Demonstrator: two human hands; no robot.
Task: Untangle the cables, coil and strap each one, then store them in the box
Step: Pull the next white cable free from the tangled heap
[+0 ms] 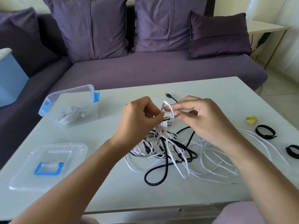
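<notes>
Both hands are raised above the counter (113,183), working on a white cable (168,107). The left hand (139,115) has its fingers curled and pinches the cable between thumb and fingertips. The right hand (202,120) pinches the other side of the same loop, thumb and forefinger closed on it, the other fingers loosely bent. The loop stands up between the two hands. Strands run down from it into the tangle (169,147), which lies on the counter below the hands. There, white strands are wound with a black cable (155,180), whose loop reaches toward the near edge. A black USB plug (166,94) lies on the counter beyond the hands. Loose white loops spread to the right under the right forearm.

The box (69,91) stands open at the far left of the counter, with a white coil (68,117) inside. Its lid (48,159) lies flat nearer, beside the left forearm. Near the right edge lie a black strap (265,131), a second black strap (292,151) nearer, and a yellow strap (251,119) just beyond them. A purple sofa (161,70) stands behind the counter.
</notes>
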